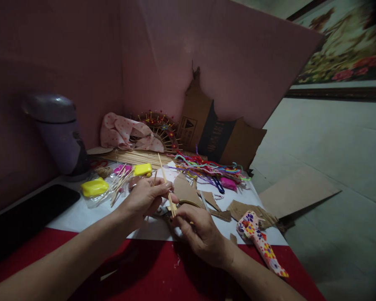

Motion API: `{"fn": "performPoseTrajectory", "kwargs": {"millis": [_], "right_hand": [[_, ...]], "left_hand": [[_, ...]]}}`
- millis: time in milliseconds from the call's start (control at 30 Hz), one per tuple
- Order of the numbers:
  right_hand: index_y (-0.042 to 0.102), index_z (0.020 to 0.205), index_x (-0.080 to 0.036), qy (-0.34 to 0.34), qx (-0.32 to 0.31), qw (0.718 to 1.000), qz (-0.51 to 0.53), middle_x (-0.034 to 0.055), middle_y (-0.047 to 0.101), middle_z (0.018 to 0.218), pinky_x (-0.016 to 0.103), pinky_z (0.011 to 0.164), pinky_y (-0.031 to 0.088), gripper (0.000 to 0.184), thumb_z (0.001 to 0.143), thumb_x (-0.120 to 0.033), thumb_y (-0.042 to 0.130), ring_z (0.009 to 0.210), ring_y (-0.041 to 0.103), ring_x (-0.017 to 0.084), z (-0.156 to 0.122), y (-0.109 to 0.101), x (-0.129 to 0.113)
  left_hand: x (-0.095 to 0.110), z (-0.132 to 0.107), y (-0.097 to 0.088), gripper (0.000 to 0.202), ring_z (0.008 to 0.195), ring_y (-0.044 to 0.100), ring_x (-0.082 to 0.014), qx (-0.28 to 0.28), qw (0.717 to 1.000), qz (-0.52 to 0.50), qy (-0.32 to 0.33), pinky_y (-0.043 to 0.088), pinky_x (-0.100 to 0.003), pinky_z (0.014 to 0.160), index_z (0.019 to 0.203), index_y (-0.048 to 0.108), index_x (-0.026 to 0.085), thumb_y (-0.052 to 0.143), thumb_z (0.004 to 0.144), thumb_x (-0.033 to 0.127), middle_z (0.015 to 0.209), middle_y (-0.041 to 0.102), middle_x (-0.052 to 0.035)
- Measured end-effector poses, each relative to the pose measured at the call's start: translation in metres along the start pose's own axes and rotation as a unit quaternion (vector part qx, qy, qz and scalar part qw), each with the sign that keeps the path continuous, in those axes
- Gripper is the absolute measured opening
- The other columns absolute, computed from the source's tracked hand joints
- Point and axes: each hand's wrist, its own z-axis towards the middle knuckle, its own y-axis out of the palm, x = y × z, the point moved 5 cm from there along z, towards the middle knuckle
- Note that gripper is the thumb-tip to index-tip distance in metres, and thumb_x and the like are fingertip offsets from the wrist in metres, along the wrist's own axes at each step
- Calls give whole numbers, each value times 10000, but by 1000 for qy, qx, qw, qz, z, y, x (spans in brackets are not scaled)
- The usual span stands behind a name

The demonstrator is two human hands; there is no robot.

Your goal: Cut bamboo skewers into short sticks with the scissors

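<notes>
Stick (163, 170) is a pale straw tan; tablecloth (138, 286) is solid deep red, paper sheet (219, 230) plain white; clay packs (95, 187) are super bright yellow, and the packet (228, 184) is hot pink; pipe cleaners (203, 165) are a mad mix of purple, red, pink, mint and yellow; rag (115, 131) is pale pink with little red dots; fabric piece (263, 246) has orange, yellow and purple flowers; cardboard (188, 121) is brown with a dark blue band; cup (56, 144) is lilac, phone (50, 202) black.
</notes>
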Motion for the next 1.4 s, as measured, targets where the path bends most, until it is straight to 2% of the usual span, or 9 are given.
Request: {"fn": "performPoseTrajectory", "kwargs": {"millis": [267, 567, 1067, 1400], "right_hand": [[495, 756, -161, 17, -1, 1000, 5, 12, 497, 689, 233, 620, 360, 187, 901, -178, 379, 644, 459, 120, 0, -1, 0], [534, 835, -154, 35, -18, 999, 33, 42, 578, 756, 248, 685, 394, 222, 918, -186, 330, 710, 524, 136, -1, -1, 0], [517, 775, -173, 31, -14, 999, 15, 22, 551, 684, 246, 614, 388, 199, 888, -204, 356, 634, 492, 131, 1, -1, 0], [545, 766, -167, 69, -19, 995, 76, 17, 547, 693, 233, 617, 395, 228, 902, -218, 369, 634, 483, 121, -2, 1, 4]], "left_hand": [[0, -2, 3, 217, 272, 207, 10, -6, 1000, 2, 5, 67, -164, 305, 696, 525, 124, 622, 751, 311, 587, 664, -55], [2, -2, 2, 198, 264, 209, 11, 6, 1000, -3, 4, 73, -156, 295, 709, 529, 118, 622, 742, 289, 592, 671, -58], [3, -4, 4, 233, 273, 202, 9, 0, 1000, 2, -1, 57, -174, 309, 688, 529, 123, 637, 726, 327, 576, 661, -46], [6, -8, 7, 249, 317, 211, -5, -9, 1000, 14, 26, 84, -168, 329, 730, 516, 131, 653, 727, 339, 568, 653, -30]]}}
